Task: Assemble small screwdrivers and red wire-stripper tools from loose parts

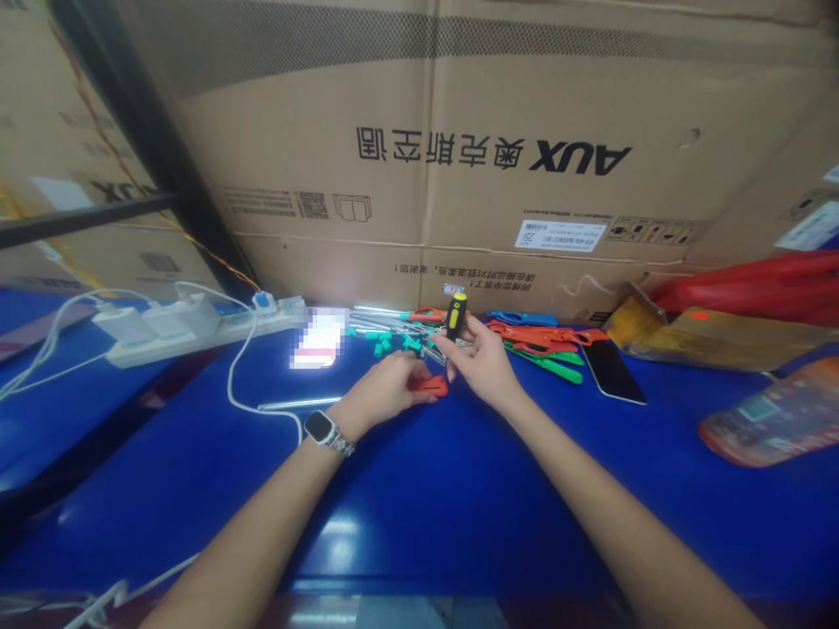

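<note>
My left hand (pixel 391 386), with a watch on its wrist, is closed on a small red plastic piece (pixel 433 386) against the blue table. In my right hand (pixel 481 356) is a screwdriver with a yellow and black handle (pixel 457 316), held upright. Its shaft points down at the red piece; whether the tip touches a screw is too small to tell. Just beyond my hands lie several small teal pieces (pixel 384 343) and thin metal rods. Orange plastic parts (pixel 544 335) and green ones (pixel 560 371) are heaped right of my right hand.
A lit phone (pixel 321 336) lies left, near a white power strip (pixel 197 332) with chargers and cables. A dark phone (pixel 613 371), an open cardboard box (pixel 695 336) and a plastic bottle (pixel 777 415) are to the right. A large carton (pixel 315 96) stands behind the blue table (pixel 419 507).
</note>
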Tool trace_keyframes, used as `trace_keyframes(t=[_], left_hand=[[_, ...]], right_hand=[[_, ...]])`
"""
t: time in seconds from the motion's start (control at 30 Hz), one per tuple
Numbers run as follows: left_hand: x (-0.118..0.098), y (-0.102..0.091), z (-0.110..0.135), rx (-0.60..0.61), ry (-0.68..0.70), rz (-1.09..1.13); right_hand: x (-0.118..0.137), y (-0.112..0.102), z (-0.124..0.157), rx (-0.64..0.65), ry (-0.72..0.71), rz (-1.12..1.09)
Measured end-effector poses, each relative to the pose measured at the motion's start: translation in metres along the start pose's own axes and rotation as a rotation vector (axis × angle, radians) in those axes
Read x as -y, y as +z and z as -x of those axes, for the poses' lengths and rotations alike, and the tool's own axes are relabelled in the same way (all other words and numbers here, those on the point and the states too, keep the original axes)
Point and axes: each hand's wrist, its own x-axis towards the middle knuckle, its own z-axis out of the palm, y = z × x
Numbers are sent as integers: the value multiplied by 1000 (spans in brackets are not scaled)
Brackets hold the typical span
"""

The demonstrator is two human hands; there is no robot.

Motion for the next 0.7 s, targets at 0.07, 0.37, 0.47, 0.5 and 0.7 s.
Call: trace_keyframes(t=[0.07,0.37,0.47,0.5,0.7], left_hand=[[0,0,0,24,-13,2],[-6,-4,1,37,-36,-62],[-8,-4,2,41,-40,-79],[-8,-4,2,41,-38,-83],[-9,-3,3,43,-43,-94]], right_hand=[[7,-8,0,156,19,-28],[-10,-6,0,-211,-118,220],[-14,1,4,-282,-114,218],[-13,1,5,-269,-93,186],[3,-12,5,97,48,-38]])
